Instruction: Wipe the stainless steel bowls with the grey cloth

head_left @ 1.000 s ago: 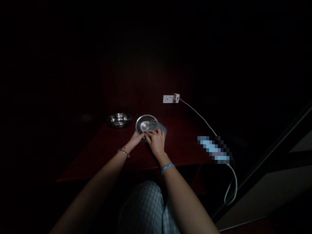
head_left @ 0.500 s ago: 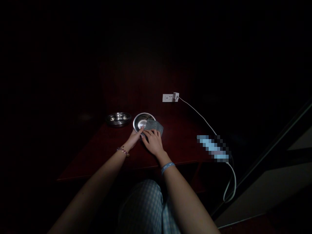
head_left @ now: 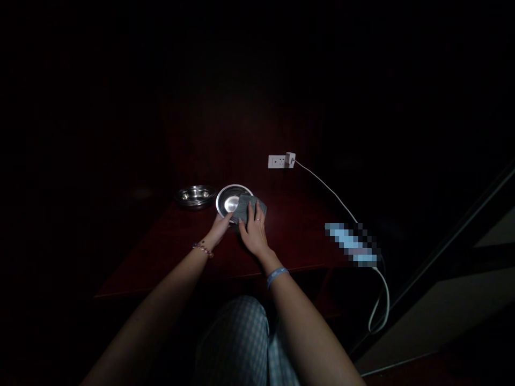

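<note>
A shiny steel bowl [head_left: 230, 203] is tilted toward me above the dark red tabletop, its near rim gripped by my left hand [head_left: 219, 227]. The left thumb lies at the bowl's lower edge; the other fingers are hidden beneath. My right hand [head_left: 254, 231] presses a grey cloth [head_left: 245, 206] against the right side of the bowl. Its fingers are somewhat apart on top of the cloth, which covers part of the rim and inside. Left of the bowl stands a small stack of steel bowls [head_left: 196, 197].
A white socket [head_left: 276, 161] with a plugged-in charger [head_left: 290, 158] is on the back wall. Its white cable [head_left: 332, 190] runs down to a blurred-out device [head_left: 352, 245] at the right. The tabletop's front edge [head_left: 169, 286] lies above my knees. The surroundings are very dark.
The bowl has shifted slightly left. My right hand's fingers have stretched forward and moved up over the cloth, and the cloth has moved slightly with them. My left hand stays at the rim.
</note>
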### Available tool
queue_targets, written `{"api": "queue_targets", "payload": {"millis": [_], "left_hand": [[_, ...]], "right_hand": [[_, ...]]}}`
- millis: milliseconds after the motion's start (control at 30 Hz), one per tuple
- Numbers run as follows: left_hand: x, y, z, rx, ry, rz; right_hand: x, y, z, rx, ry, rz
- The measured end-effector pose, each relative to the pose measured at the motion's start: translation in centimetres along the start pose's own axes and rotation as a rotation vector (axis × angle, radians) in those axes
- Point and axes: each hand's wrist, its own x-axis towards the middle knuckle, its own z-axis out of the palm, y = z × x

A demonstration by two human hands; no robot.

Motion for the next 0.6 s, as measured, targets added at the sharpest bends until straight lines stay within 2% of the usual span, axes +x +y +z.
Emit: {"api": "queue_targets", "payload": {"millis": [200, 300, 467, 600], "left_hand": [[0.8, -1.0, -0.2, 0.106, 0.013, 0.162], [0.7, -1.0, 0.0, 0.099, -0.023, 0.136], [0.3, -0.9, 0.3, 0.072, -0.091, 0.070], [0.3, -1.0, 0.2, 0.090, -0.123, 0.045]], "right_hand": [[0.5, 0.5, 3.0, 0.171, 0.112, 0.230], [0.9, 0.6, 3.2, 0.292, 0.151, 0.355], [0.9, 1.1, 2.6, 0.553, 0.175, 0.479], [0.9, 1.2, 2.5, 0.755, 0.250, 0.584]]}}
